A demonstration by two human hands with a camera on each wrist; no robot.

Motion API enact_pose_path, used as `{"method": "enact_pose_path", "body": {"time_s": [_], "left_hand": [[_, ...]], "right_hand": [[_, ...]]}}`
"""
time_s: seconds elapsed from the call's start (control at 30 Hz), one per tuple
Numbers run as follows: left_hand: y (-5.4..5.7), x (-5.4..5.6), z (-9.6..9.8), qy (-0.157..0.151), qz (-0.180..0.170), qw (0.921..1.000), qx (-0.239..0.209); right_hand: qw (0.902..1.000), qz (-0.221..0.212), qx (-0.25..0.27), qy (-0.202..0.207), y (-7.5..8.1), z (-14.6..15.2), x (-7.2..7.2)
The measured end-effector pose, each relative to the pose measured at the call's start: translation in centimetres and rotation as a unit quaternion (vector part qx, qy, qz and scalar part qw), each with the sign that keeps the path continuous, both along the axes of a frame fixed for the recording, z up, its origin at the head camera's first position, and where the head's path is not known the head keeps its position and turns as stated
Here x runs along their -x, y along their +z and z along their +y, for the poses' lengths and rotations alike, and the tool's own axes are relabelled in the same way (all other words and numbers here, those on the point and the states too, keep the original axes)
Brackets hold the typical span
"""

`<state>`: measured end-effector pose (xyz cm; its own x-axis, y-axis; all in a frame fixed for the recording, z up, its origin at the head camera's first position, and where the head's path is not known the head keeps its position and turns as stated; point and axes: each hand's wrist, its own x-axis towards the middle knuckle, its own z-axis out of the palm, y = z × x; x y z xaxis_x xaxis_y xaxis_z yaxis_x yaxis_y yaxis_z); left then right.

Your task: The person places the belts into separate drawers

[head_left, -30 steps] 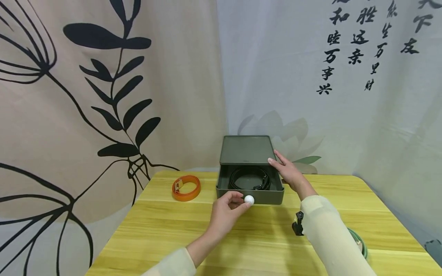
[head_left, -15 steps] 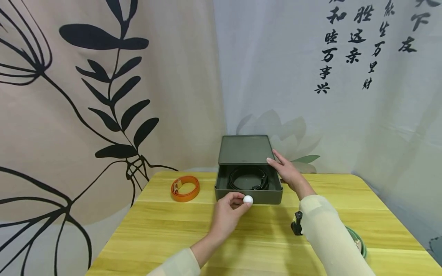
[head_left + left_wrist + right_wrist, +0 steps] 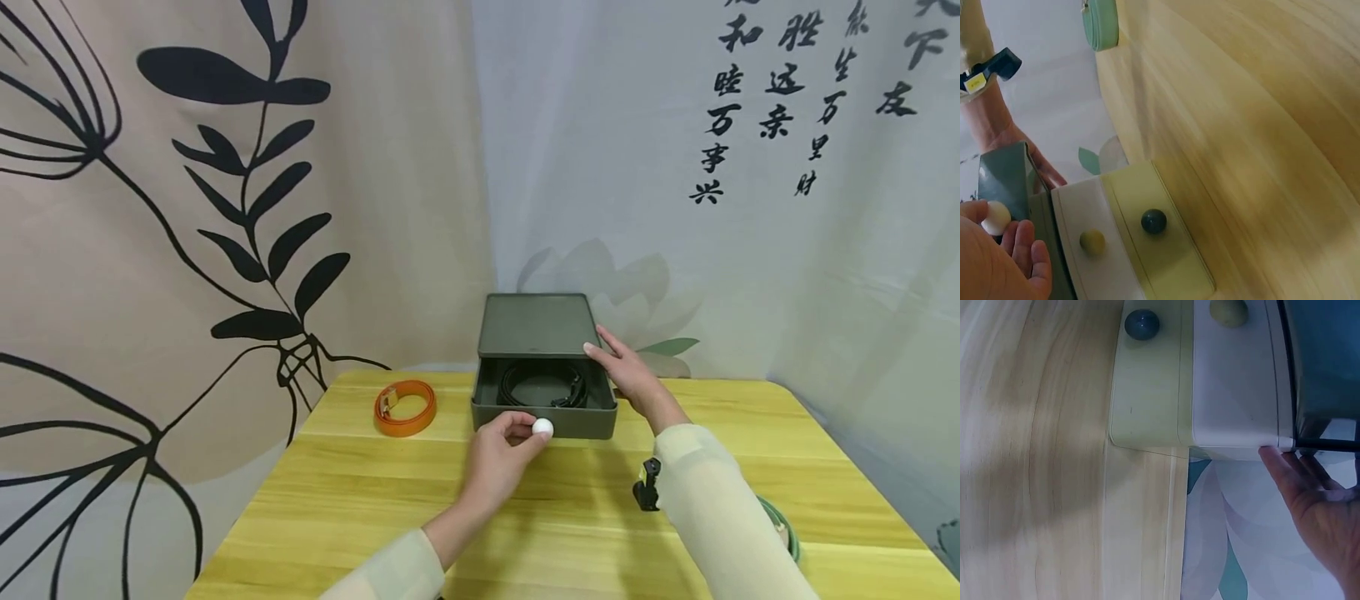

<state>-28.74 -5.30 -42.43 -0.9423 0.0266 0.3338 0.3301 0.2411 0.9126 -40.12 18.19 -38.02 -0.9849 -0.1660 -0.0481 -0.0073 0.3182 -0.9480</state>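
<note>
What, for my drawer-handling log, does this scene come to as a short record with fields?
Left hand: pinches the white knob
Right hand: touches the right side of the cabinet
Top drawer: dark green, pulled open
Inside it: coiled black belt
Below it: white drawer, then pale yellow drawer
On the table: coiled orange belt, left; coiled green belt, right

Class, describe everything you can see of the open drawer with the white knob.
The drawer is dark grey-green, shallow and box-shaped, with a smooth surface whose material is unclear. It stands pulled out toward the person, its rear hidden under the top of a cabinet; a white front and a yellowish one show below it. Inside lies a coiled black belt. The round white knob is on its front face, pinched by the left hand.
</note>
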Motion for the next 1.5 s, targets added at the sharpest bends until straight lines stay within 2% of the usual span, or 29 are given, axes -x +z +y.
{"method": "enact_pose_path", "body": {"time_s": [0.37,0.5,0.67,0.83,1.07,1.5], "left_hand": [[0.2,1.1,0.3,-0.004,0.0,0.9999,-0.011],[0.3,1.5,0.4,-0.007,-0.003,0.9998,-0.02],[0.3,2.0,0.6,0.004,-0.001,1.0,-0.002],[0.3,2.5,0.7,0.005,-0.002,1.0,-0.002],[0.1,3.5,0.9,0.031,0.016,0.9994,-0.005],[0.0,5.3,2.0,0.05,0.008,0.998,-0.037]], "right_hand": [[0.9998,-0.016,0.012,0.006,0.6,0.0,-0.1],[0.9997,-0.015,-0.011,0.014,1.2,-0.2,-0.2],[0.9988,-0.01,-0.044,0.021,1.8,-0.3,-0.5],[0.9979,-0.01,-0.06,0.023,1.9,-0.2,-0.5],[0.9989,-0.01,-0.039,0.024,1.6,-0.3,-0.3],[0.9993,-0.02,-0.023,0.024,1.5,-0.1,-0.1]]}}
